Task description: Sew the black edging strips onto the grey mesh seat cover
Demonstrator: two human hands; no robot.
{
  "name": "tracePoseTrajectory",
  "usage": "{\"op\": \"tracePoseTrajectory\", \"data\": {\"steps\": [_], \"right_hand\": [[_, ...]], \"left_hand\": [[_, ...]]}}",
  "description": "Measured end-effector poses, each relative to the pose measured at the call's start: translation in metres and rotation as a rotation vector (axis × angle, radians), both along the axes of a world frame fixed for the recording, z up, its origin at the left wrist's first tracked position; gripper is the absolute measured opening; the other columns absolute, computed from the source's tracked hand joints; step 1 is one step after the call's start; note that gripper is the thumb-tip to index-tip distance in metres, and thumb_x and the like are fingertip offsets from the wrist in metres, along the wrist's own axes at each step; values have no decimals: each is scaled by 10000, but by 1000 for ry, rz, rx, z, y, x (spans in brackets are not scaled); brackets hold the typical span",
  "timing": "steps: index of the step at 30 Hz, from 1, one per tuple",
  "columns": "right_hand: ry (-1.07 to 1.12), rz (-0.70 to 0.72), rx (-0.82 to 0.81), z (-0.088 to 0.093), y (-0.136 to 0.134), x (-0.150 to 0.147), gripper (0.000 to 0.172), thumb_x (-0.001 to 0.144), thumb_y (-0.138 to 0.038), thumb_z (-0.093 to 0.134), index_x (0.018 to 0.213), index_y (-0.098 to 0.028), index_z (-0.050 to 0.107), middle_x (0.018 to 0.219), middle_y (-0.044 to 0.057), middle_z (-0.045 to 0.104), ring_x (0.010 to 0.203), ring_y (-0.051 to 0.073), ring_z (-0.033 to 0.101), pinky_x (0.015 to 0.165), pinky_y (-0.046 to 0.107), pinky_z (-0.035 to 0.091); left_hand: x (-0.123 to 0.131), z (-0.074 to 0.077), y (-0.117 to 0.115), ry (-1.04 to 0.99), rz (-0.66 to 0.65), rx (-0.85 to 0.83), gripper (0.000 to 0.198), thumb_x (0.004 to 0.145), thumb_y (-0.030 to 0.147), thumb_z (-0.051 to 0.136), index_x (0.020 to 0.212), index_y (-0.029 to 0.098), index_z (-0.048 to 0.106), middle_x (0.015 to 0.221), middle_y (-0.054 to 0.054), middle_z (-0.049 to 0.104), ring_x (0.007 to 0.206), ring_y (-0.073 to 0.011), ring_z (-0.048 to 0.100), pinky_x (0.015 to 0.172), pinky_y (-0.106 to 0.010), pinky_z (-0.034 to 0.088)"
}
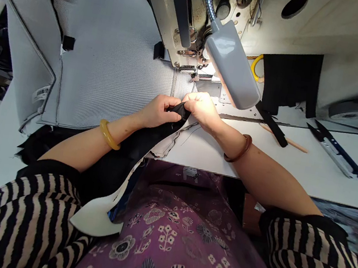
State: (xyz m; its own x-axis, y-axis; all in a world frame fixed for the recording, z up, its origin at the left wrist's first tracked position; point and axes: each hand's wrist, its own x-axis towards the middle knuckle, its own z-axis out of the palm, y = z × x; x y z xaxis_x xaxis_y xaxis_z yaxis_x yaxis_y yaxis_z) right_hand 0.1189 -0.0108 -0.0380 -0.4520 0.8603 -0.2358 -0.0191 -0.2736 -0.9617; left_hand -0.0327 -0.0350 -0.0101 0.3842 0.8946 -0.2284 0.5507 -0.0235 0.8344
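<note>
Both hands meet just in front of the sewing machine (192, 54), pinching the end of a piece of black fabric (137, 138). My left hand (159, 112) holds its left side between thumb and fingers. On the right, my right hand (201, 110) grips the same folded edge, close to the presser foot. From there the black fabric hangs down over the table edge towards my lap, its pale underside showing at the bottom. Grey mesh fabric (110, 49) with sewn seams spreads out to the left and runs under the machine head.
A grey lamp (233, 65) hangs over the needle area. To the right lie thread snips (339, 151), a wooden stick (295, 145), a black strip (273, 126) and a black cloth piece (289, 79). Yellow-handled scissors (255, 66) are partly hidden behind the lamp.
</note>
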Motion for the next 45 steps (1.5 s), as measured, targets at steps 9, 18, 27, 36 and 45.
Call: {"op": "tracePoseTrajectory", "data": {"steps": [9,18,27,36,45], "right_hand": [[127,281,99,-13,-18,-14,64,558,-132,446,535,-160,499,467,-84,378,490,48,301,479,189,219],[27,102,446,0,-44,-36,58,589,-205,427,612,-187,478,574,-53,439,565,79,383,570,229,331],[-273,-255,748,34,-80,-51,273,729,-120,381,968,-226,462,1058,47,538,1023,174,491,951,367,429],[-152,-181,739,31,-64,-60,432,630,-100,432,1051,-177,485,1062,39,585,1042,172,545,992,329,421],[-450,7,748,39,-77,-58,367,824,-254,566,1185,-192,549,1231,52,625,1112,193,591,961,298,478]], "left_hand": [[-28,29,-25,268,-184,-40,253,635,344,580,560,177,405,541,58,372,528,-75,347,511,-220,252],[-36,46,-76,349,54,271,225,755,354,631,658,164,559,621,46,490,597,-93,425,574,-230,307],[-37,69,-76,198,231,506,149,847,246,555,721,170,577,647,38,504,650,-109,447,648,-224,340],[-49,134,-49,339,53,544,201,794,169,580,597,145,545,533,52,413,551,-88,379,575,-213,257],[-68,130,-17,638,-143,291,261,801,366,459,739,192,643,684,80,648,702,-127,575,671,-164,389]]}}
